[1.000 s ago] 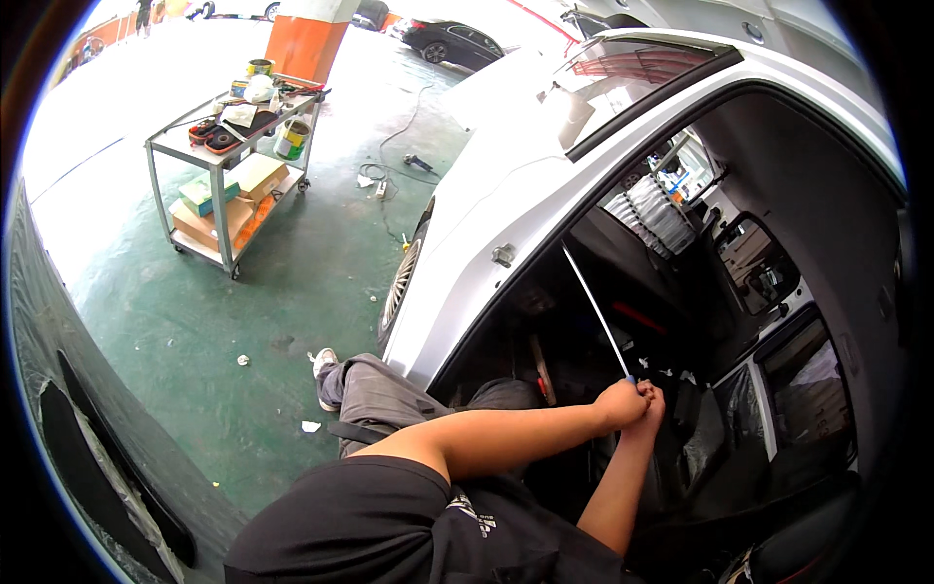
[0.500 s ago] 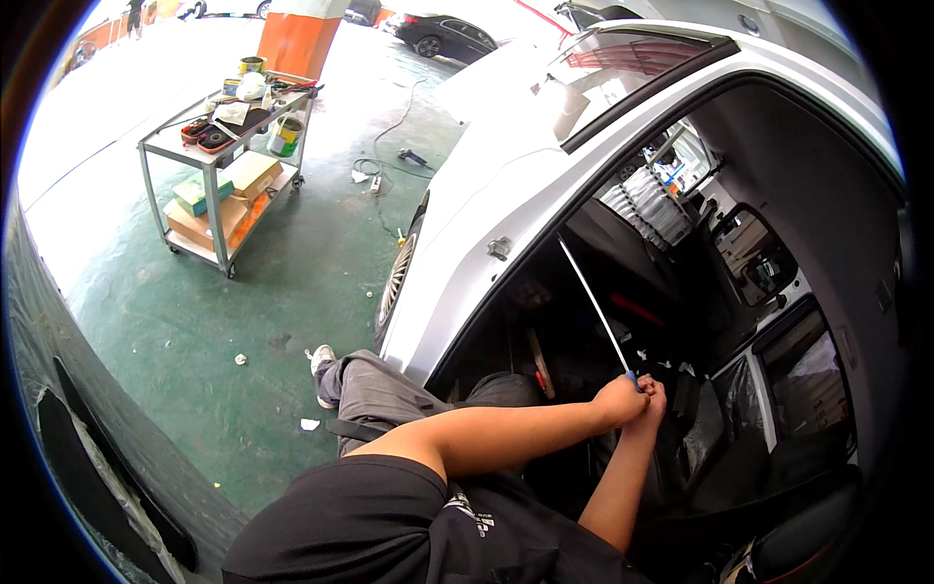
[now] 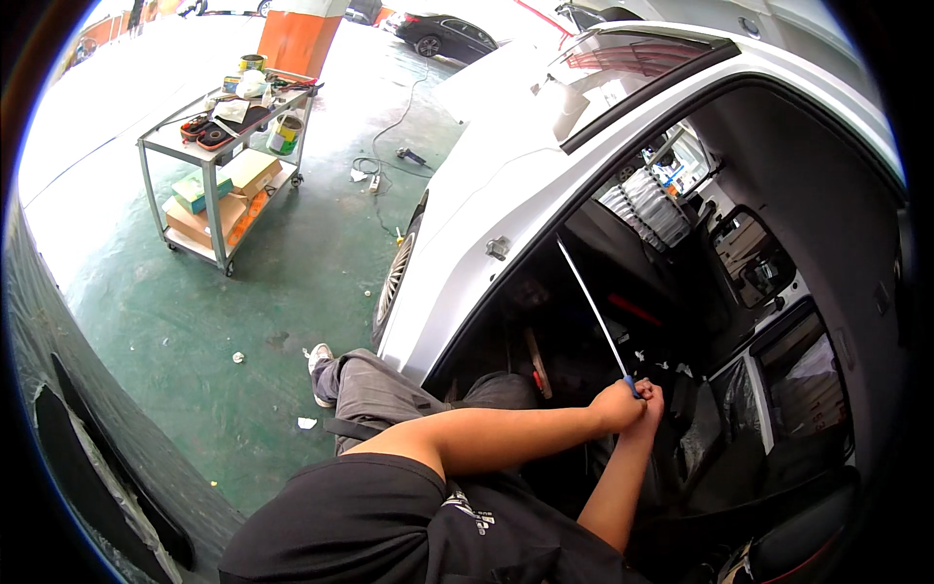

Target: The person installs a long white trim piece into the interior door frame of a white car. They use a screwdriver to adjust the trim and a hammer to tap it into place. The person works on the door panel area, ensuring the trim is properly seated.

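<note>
My left hand [image 3: 615, 407] and my right hand [image 3: 651, 401] are pressed together inside the open doorway of a white car [image 3: 474, 229]. Both are closed round the blue handle of what looks like a long screwdriver [image 3: 593, 310]. Its thin straight metal shaft slants away from me, up and left, toward the edge of the door opening. What the far tip touches is lost in the dark interior. Below the shaft, left of my hands, lies a wooden-looking bar [image 3: 537, 360] with a red part.
A grey metal cart [image 3: 180, 146] with tools, cans and boxes stands at the left on a green floor. A power tool [image 3: 412, 156] and its cable lie beyond the rear wheel [image 3: 397, 282]. A plastic-covered panel [image 3: 88, 419] rises at the left. Dark seats [image 3: 778, 487] fill the lower right.
</note>
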The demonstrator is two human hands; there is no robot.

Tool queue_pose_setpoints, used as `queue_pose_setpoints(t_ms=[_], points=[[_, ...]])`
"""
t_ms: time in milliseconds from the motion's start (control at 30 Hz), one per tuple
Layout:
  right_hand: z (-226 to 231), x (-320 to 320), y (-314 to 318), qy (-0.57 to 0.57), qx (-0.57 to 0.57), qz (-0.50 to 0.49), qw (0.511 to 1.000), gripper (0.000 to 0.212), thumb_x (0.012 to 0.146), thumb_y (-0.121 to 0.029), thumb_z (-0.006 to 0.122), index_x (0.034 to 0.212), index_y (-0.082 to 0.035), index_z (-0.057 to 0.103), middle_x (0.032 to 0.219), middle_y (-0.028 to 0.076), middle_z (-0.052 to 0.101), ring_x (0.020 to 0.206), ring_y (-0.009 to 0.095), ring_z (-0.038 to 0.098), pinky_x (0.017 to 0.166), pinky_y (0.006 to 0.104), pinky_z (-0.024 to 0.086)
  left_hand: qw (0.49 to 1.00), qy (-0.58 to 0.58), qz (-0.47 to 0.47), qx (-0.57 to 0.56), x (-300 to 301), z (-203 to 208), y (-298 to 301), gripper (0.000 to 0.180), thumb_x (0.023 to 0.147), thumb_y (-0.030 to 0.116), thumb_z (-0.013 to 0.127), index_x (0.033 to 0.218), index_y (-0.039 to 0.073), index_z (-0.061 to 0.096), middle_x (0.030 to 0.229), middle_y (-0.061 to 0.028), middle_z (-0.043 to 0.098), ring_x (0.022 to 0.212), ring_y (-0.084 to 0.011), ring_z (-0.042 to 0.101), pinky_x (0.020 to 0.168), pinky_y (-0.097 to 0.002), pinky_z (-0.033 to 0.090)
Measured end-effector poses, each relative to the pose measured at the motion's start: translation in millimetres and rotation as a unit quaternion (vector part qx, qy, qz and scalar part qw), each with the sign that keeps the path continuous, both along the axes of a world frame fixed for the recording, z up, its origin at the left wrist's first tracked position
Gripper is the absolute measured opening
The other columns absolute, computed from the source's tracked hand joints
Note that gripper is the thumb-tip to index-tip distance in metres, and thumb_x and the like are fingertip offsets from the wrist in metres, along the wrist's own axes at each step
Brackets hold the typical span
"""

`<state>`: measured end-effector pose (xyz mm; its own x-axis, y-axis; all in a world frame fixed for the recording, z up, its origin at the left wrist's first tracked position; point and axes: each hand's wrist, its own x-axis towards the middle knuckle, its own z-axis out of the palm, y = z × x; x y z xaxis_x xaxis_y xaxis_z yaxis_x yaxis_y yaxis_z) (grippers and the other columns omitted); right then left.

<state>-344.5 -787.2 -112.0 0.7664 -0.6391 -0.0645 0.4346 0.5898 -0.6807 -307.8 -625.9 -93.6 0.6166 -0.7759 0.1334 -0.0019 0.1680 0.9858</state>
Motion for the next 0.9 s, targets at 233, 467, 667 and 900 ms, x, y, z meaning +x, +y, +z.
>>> queue_pose_setpoints(t_ms=[233,467,667,900], points=[[7,-1,22,0.006,-0.087,-0.048,0.995,0.021,0.086,-0.011,0.045,0.065,-0.011,0.039,0.060,-0.004,0.037,0.055,0.009,0.044,0.056,0.0213,0.040,0.996,0.039,0.000,-0.078,0,-10,6,0.032,0.075,0.019,0.061,0.098,-0.002,0.060,0.098,-0.0209,0.065,0.098,-0.0337,0.063,0.083,-0.0371,0.049],[-1,-1,-16,-0.014,-0.001,-0.020,1.000,0.019,0.086,-0.009,0.045,0.067,-0.010,0.042,0.060,-0.002,0.042,0.054,0.009,0.044,0.056,0.0218,0.041,0.998,0.053,-0.023,-0.017,-2,16,11,0.032,0.075,0.021,0.062,0.096,-0.002,0.061,0.096,-0.0209,0.065,0.094,-0.0339,0.064,0.081,-0.0378,0.049],[-2,-4,-13,-0.003,-0.029,-0.043,0.999,0.018,0.086,-0.009,0.045,0.069,-0.009,0.043,0.060,-0.003,0.041,0.053,0.009,0.044,0.055,0.0213,0.041,0.999,0.007,-0.008,-0.035,-1,5,7,0.030,0.075,0.022,0.060,0.094,-0.001,0.062,0.097,-0.0213,0.065,0.097,-0.0342,0.063,0.083,-0.0374,0.049],[1,0,10,-0.023,-0.029,-0.031,0.999,0.019,0.085,-0.010,0.045,0.067,-0.011,0.041,0.060,-0.004,0.040,0.054,0.008,0.043,0.057,0.0215,0.040,0.994,-0.031,0.009,-0.104,2,-11,0,0.034,0.076,0.020,0.060,0.098,-0.005,0.058,0.093,-0.0198,0.064,0.089,-0.0281,0.063,0.080,-0.0345,0.048]])
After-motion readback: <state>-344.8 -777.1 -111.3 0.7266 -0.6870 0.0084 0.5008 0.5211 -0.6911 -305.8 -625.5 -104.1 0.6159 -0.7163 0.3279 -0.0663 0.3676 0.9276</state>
